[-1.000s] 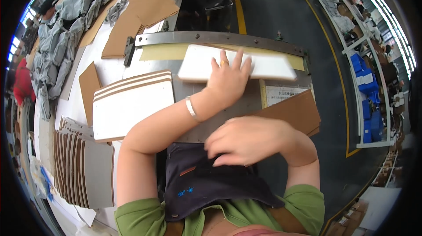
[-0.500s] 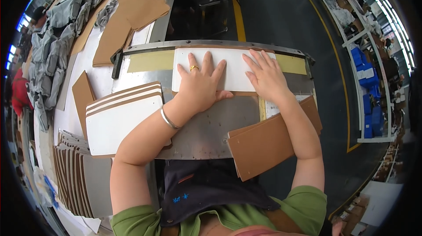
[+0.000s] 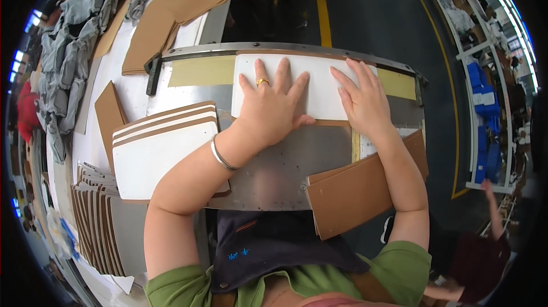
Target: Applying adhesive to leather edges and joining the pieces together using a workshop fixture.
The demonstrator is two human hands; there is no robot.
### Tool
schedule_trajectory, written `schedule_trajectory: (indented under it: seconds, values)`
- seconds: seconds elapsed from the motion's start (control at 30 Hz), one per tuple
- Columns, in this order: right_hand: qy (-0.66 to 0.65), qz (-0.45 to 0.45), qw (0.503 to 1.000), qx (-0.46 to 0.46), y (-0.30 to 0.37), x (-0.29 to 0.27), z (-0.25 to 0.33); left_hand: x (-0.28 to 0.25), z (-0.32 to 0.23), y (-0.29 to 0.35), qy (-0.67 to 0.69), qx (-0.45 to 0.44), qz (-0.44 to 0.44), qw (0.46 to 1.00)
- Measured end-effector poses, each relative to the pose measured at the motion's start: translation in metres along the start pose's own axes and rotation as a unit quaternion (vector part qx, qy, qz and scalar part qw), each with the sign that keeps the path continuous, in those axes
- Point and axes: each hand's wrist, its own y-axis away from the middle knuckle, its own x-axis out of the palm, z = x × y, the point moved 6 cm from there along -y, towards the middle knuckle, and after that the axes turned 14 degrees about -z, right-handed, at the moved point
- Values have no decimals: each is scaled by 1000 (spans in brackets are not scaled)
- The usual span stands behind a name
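One white-faced, brown-edged board (image 3: 319,95) lengthwise along a metal bar (image 3: 200,50), on a metal plate (image 3: 291,170); whether tucked beneath the bar, cannot tell. Left hand (image 3: 265,107) wide open, with fingers spread flat over the board's left part and thumb at the near edge. Right hand (image 3: 368,101) also open, laid on the right end with fingers closer together; nothing gripped in either. Yellow strips (image 3: 200,73) beside both ends. Below the left forearm (image 3: 194,173), a stack of white boards (image 3: 154,161) with brown edges; below the right forearm (image 3: 397,170), a few brown boards (image 3: 351,195). Farther left, a row of grey boards (image 3: 128,230).
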Motion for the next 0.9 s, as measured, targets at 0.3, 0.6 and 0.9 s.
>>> schedule_trajectory:
  seconds: [0.3, 0.6, 0.9]
  values:
    - [13, -12, 1000, 7, -1, -3, -1, 4, -1, 0, 28, 4, -12, 1000]
    - [-92, -7, 996, -9, -27, 1, -6, 2, -15, 9, 32, 41, 16, 999]
    - [-209, 249, 934, 149, -74, 6, 2, -20, -35, 12, 85, 106, -60, 989]
